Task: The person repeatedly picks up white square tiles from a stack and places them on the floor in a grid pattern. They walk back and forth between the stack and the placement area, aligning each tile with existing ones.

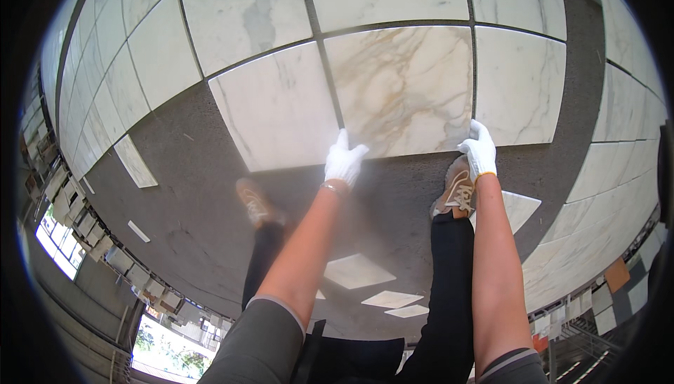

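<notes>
A large white marble tile with brown veins lies among other laid tiles, its near edge at the bare grey bed. My left hand, in a white glove, grips that edge close to the tile's left corner. At the right corner my right hand, also in a white glove, holds the same edge. Both forearms reach up from the lower edge of the picture. My two tan shoes stand on the grey bed just behind the hands.
White marble tiles flank the held one, with more rows beyond. The grey mortar bed carries loose tile pieces. Racks of tile samples line the left rim.
</notes>
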`<state>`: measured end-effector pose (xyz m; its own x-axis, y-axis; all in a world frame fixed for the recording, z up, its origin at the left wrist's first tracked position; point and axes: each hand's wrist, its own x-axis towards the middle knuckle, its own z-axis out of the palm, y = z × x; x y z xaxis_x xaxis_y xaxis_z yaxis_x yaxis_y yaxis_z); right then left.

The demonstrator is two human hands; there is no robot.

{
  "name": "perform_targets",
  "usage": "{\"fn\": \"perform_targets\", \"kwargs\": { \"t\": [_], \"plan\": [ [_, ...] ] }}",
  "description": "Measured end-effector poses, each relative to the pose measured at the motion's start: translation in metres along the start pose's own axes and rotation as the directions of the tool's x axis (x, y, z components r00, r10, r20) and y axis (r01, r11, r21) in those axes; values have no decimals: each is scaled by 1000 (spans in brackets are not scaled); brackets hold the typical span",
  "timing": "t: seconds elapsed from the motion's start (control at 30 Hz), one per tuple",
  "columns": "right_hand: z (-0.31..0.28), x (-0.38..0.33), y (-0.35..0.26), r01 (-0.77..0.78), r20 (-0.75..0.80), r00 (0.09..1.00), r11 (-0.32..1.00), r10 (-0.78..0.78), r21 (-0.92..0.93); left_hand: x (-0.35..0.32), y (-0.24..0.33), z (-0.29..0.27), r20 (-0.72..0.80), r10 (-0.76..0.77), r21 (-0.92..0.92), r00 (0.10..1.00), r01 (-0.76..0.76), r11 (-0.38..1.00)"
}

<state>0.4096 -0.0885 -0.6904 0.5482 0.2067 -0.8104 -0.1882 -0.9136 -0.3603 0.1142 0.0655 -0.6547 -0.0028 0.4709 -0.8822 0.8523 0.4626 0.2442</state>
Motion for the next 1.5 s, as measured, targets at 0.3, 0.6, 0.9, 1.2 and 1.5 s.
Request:
{"fn": "perform_targets", "kwargs": {
  "t": [0.3,0.6,0.9,1.2,1.5],
  "plan": [
    [-9,1,10,42,76,996,998,-45,40,12,-18,5,63,41,-154,997,-31,988],
    [-93,-4,45,-117,-79,986,954,144,274,1,-34,-24,273,-145,-430,951,255,866],
    [-67,-28,61,-282,-4,951,868,310,409,-62,-41,43,335,-82,-349,939,204,915],
    [-73,-240,-76,52,430,892,978,-137,203,-180,-52,13,493,-32,-223,870,161,961],
    [15,-359,-155,522,862,482,841,-153,-143,-261,-74,-94,590,-146,-401,794,445,801]
  ]
}}
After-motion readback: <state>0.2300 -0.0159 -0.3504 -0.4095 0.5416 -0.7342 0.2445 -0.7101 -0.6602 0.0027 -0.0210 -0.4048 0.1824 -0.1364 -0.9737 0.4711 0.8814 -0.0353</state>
